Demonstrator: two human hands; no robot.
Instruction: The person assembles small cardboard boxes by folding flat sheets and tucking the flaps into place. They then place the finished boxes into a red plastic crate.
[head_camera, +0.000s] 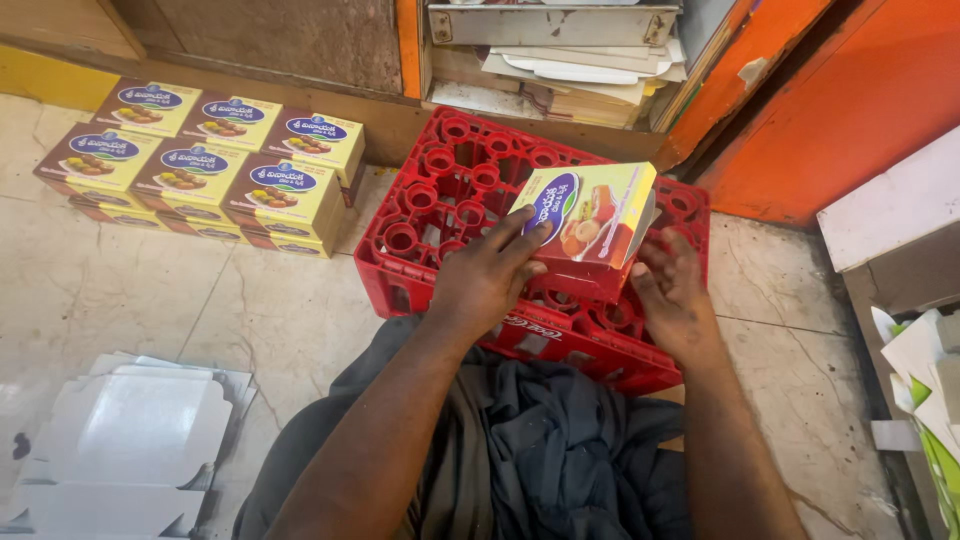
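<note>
Nearest the camera, the person's lap in dark cloth (540, 450) fills the bottom of the view, with both bare forearms reaching forward over it. To the lower left, on the pale stone floor (120, 290), lies a loose pile of flat white box blanks (125, 440), unfolded and stacked unevenly. Just past the knees sits an upturned red crate (440, 200), serving as a work surface. Over its near edge the left hand (487, 280) is closed on a yellow box (590, 215) printed with pictures of sweets, fingers spread across the printed face and thumb under; the box is tilted, raised just above the crate. The right hand (672, 295) presses the box's right end with curled fingers, where a white flap seems not quite shut, though the exact fold is hidden. By the look of it, the step in hand is forming or closing this one box. The next move would call for a firm hold by the left hand while the right tucks the flap squarely in. Further off at the left, finished boxes (205, 165) of the same kind stand in neat rows against the wall. At the far back, a shelf (560, 60) holds papers, beside an orange door frame (800, 90).
</note>
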